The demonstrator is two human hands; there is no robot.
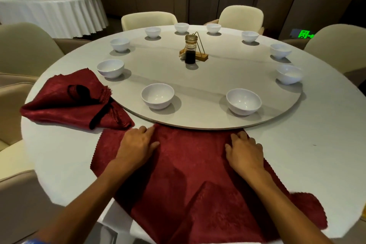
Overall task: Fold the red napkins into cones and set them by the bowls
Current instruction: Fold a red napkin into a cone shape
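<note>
A: Item one, napkin [190, 164]: spread flat just near side of the turntable [198, 85], its far edge touching the turntable's rim, its near corner hanging off the table [316, 144]. We hold it so, we judge, to smooth it before the first fold.

B: Hands?

A: Left hand [136, 144] and right hand [244, 151], both flat on the cloth close to the turntable's rim, fingers nearly straight, pressing, gripping nothing.

B: Item two?

A: Stack [75, 103] of spare napkins, bound with a black band, lapping the turntable's left edge.

B: Bowls?

A: Ten, ringed on the turntable; the nearest bowl [157, 95] sits just beyond our left hand. No cone stands by any yet. A bottle [190, 49] marks the turntable's centre.

B: Obstacles?

A: The turntable's raised rim crowds the cloth's far edge; we think folding room is tight.
</note>
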